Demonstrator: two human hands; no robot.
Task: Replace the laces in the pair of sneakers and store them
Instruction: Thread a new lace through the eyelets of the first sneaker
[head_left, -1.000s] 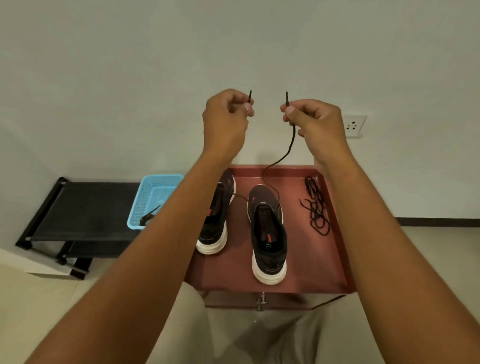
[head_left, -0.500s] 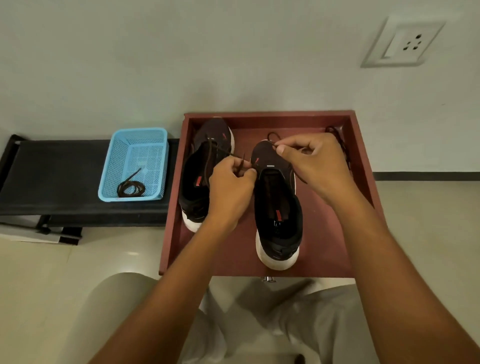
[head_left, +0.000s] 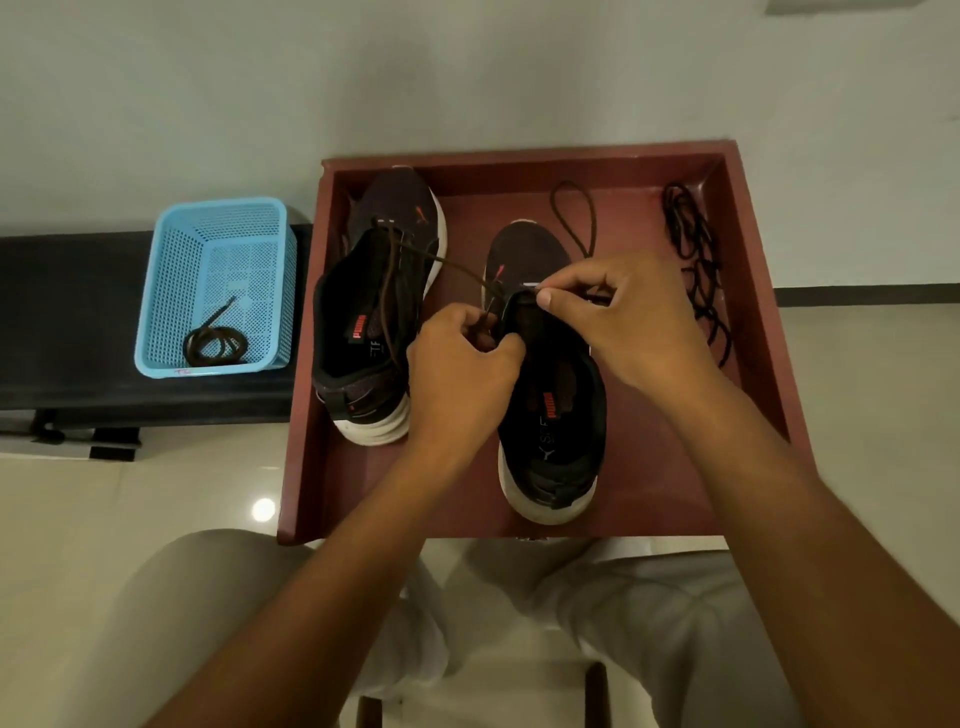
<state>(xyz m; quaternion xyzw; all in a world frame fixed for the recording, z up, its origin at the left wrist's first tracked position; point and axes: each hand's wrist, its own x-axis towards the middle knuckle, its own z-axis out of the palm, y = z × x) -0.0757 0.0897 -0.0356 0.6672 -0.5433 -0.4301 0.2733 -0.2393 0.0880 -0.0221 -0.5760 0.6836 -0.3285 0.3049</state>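
Both hands pinch the lace (head_left: 457, 270) at the toe-end eyelets of the right sneaker (head_left: 550, 395), left hand (head_left: 462, 364) nearer, right hand (head_left: 628, 317) beyond, sneaker lengthwise toward the person.

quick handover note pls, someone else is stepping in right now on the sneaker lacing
Left hand pinches one end of the lace beside the right sneaker; right hand pinches the other end at that sneaker's front eyelets.
Both sneakers sit in the red tray; the left sneaker has a loose lace draped over it, not threaded up.
A spare black lace lies at the tray's right side; a coiled lace is in the blue basket.
Done: little beyond starting the right sneaker.
Left: lace both, then store them.
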